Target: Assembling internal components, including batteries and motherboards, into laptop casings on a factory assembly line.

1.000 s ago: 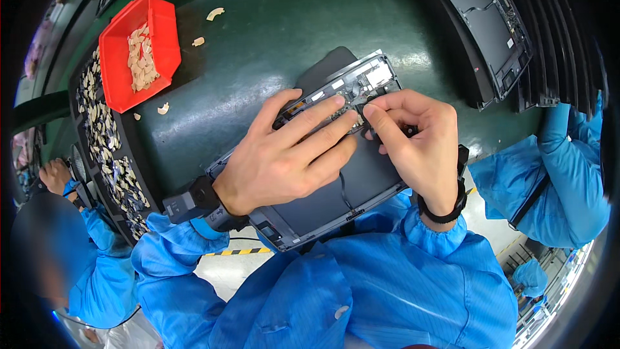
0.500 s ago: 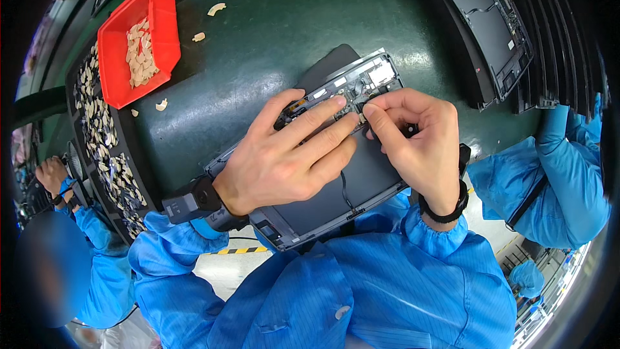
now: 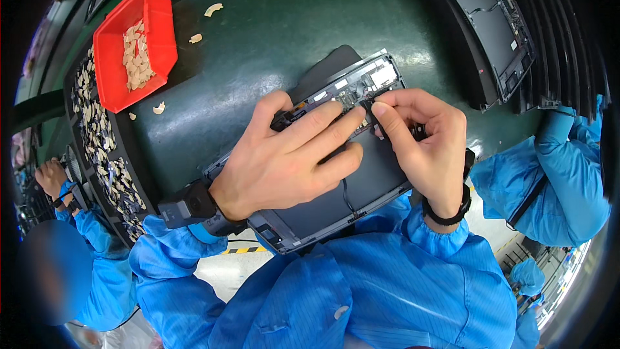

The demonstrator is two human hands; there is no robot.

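A dark, flat panel point(image 3: 361, 181) lies tilted on the green table point(image 3: 271, 32), near the person — its far end open, showing small boards and connectors. The left hand point(image 3: 290, 155) presses flat on it, fingers spread, clasping nothing; the right hand point(image 3: 426, 142) pinches a small part at that far end.

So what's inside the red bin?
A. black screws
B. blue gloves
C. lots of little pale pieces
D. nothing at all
C. The red bin at the upper left of the green table holds a heap of small pale pieces, and a few more of them lie loose on the table beside it.
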